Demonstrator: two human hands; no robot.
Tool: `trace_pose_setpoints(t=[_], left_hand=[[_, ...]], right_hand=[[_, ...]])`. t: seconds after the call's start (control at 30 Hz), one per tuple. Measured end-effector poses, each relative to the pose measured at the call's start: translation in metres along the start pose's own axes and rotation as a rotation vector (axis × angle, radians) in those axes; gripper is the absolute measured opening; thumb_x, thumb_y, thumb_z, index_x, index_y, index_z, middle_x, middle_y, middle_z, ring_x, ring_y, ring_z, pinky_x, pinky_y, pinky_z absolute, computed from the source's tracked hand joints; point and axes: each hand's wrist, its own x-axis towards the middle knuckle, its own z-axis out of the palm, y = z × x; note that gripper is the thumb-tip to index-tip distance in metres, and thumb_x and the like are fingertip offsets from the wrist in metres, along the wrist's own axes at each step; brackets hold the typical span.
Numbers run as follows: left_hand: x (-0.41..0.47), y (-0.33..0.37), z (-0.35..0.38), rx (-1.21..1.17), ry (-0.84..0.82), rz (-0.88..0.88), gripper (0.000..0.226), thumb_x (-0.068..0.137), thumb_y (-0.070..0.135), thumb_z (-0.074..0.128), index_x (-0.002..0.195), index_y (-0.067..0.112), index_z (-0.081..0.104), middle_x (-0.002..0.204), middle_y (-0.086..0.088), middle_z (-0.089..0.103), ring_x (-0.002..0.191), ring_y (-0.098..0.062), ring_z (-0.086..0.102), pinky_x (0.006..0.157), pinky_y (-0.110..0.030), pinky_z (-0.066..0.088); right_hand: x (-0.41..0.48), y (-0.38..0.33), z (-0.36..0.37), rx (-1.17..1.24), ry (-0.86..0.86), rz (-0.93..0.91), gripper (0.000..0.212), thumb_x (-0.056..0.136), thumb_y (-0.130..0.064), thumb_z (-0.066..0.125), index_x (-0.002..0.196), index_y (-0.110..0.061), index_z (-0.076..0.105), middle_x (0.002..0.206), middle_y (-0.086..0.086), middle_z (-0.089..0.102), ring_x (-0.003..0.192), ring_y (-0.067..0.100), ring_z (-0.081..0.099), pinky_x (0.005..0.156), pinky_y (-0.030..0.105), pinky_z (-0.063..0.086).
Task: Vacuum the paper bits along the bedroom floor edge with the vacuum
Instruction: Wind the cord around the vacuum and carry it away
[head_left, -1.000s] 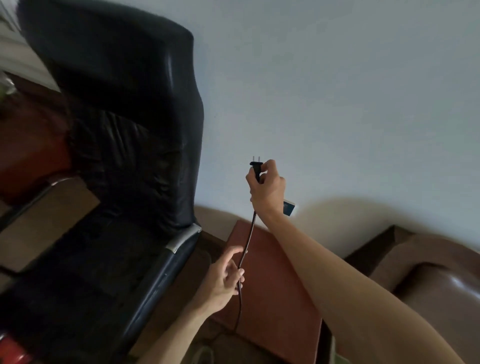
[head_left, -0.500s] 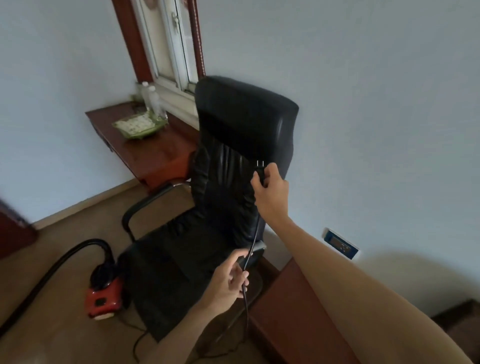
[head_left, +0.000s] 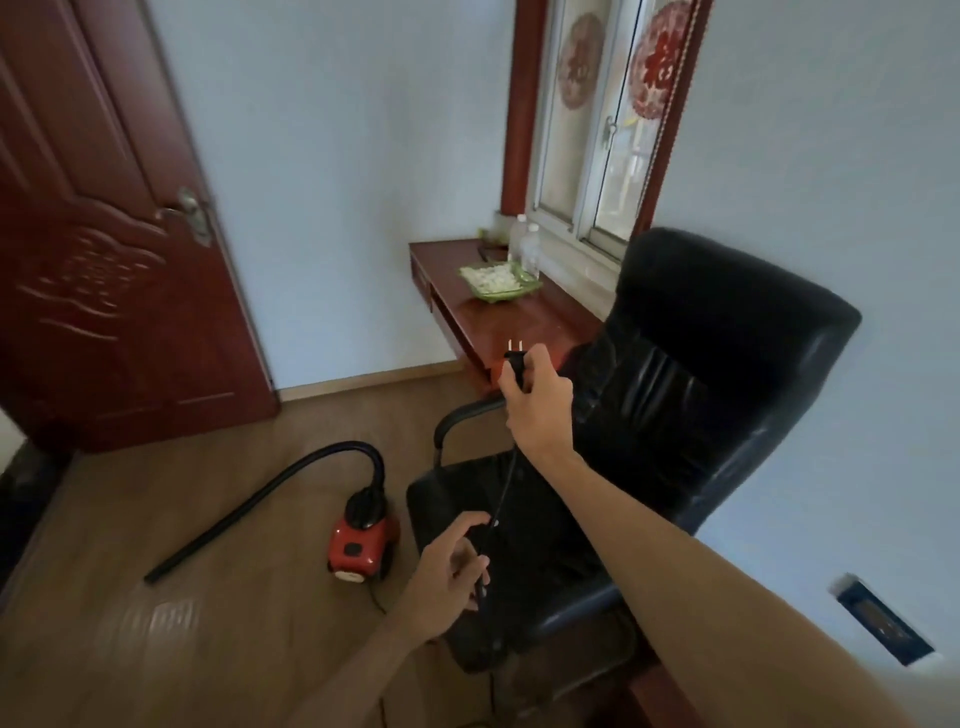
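Right hand (head_left: 537, 402) is curled round the black plug (head_left: 515, 362), gripped low on its body. The plug's long axis is near upright, with its two metal prongs pointing up and away from the person, toward the desk (head_left: 524, 317).

The cord (head_left: 500, 499) runs roughly straight from the right fist down to the left hand (head_left: 449, 571), sloping slightly left. The left hand is below and nearer than the right and pinches the cord between thumb and fingers.

Red vacuum (head_left: 362, 540) sits on the wood floor (head_left: 208, 649) just left of the left hand. Its black hose (head_left: 249, 509) arcs up off the top, then lies along the floor, free end pointing further left, well apart from both hands.

Black office chair (head_left: 701, 395) is behind and under both hands. Wall outlet (head_left: 883, 623) is right of the right forearm, low on the wall. Door (head_left: 93, 234) is far left.
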Motion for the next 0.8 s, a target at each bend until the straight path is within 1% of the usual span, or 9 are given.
trace_pose_setpoints(t=[0.17,0.23,0.33,0.4,0.47,0.53,0.6,0.73,0.8], left_hand=[[-0.05,-0.019,-0.09,-0.006,0.121,0.036,0.041,0.099,0.015,0.056,0.128,0.043,0.049,0.077,-0.004,0.066,0.071,-0.028,0.069,0.067,-0.045,0.062],[-0.066,-0.028,-0.125,-0.005,0.161,0.053,0.038,0.099,0.019,0.057,0.13,0.039,0.049,0.078,-0.006,0.067,0.07,-0.029,0.069,0.065,-0.043,0.062],[-0.085,-0.041,-0.172,0.028,0.216,0.103,0.037,0.098,0.022,0.058,0.131,0.038,0.051,0.078,-0.001,0.067,0.065,-0.018,0.069,0.059,-0.031,0.06],[-0.093,-0.048,-0.199,0.048,0.23,0.118,0.04,0.097,0.02,0.058,0.13,0.043,0.052,0.077,0.0,0.067,0.066,-0.017,0.069,0.06,-0.029,0.06],[-0.098,-0.052,-0.219,0.066,0.237,0.102,0.041,0.096,0.025,0.06,0.126,0.051,0.051,0.077,-0.002,0.067,0.068,-0.021,0.07,0.063,-0.035,0.062],[-0.098,-0.056,-0.233,0.11,0.262,0.104,0.04,0.092,0.038,0.06,0.125,0.059,0.049,0.077,0.001,0.067,0.068,-0.018,0.069,0.064,-0.028,0.059],[-0.093,-0.062,-0.246,0.161,0.281,0.122,0.042,0.091,0.043,0.056,0.126,0.063,0.044,0.079,0.007,0.068,0.067,-0.013,0.068,0.06,-0.02,0.056],[-0.077,-0.074,-0.267,0.237,0.313,0.097,0.056,0.097,0.02,0.057,0.124,0.066,0.042,0.081,0.018,0.066,0.07,-0.003,0.066,0.059,-0.015,0.054],[-0.066,-0.078,-0.276,0.218,0.325,0.048,0.052,0.097,0.013,0.058,0.128,0.054,0.048,0.077,0.014,0.064,0.075,0.002,0.064,0.067,-0.013,0.054]], right_hand=[[-0.021,-0.069,0.08,0.031,-0.031,-0.054,0.019,0.098,-0.022,0.057,0.087,-0.015,0.043,0.064,0.006,0.057,0.053,0.028,0.057,0.051,0.054,0.05],[-0.029,-0.094,0.11,0.054,-0.043,-0.061,0.02,0.099,-0.023,0.056,0.087,-0.015,0.042,0.062,0.006,0.055,0.052,0.033,0.056,0.049,0.055,0.049],[-0.038,-0.126,0.148,0.074,-0.044,-0.07,0.021,0.099,-0.025,0.056,0.087,-0.021,0.039,0.061,0.008,0.056,0.052,0.038,0.056,0.047,0.056,0.049],[-0.042,-0.144,0.169,0.084,-0.029,-0.061,0.025,0.099,-0.024,0.056,0.083,-0.027,0.036,0.06,0.011,0.057,0.051,0.039,0.057,0.046,0.055,0.049],[-0.044,-0.155,0.186,0.092,-0.02,-0.059,0.027,0.099,-0.024,0.056,0.082,-0.029,0.036,0.06,0.01,0.057,0.05,0.037,0.057,0.045,0.054,0.049],[-0.043,-0.162,0.201,0.087,-0.031,-0.061,0.024,0.099,-0.024,0.056,0.084,-0.027,0.037,0.061,0.01,0.058,0.05,0.036,0.058,0.045,0.053,0.049],[-0.04,-0.165,0.215,0.09,-0.038,-0.059,0.021,0.1,-0.024,0.056,0.088,-0.022,0.039,0.062,0.012,0.059,0.049,0.035,0.058,0.045,0.053,0.05],[-0.025,-0.164,0.239,0.105,-0.045,-0.036,0.018,0.1,-0.023,0.056,0.091,-0.016,0.042,0.061,0.011,0.059,0.045,0.024,0.053,0.045,0.05,0.051],[-0.013,-0.16,0.254,0.099,-0.05,-0.029,0.017,0.1,-0.023,0.056,0.092,-0.014,0.043,0.063,0.012,0.061,0.048,0.031,0.056,0.047,0.05,0.052]])
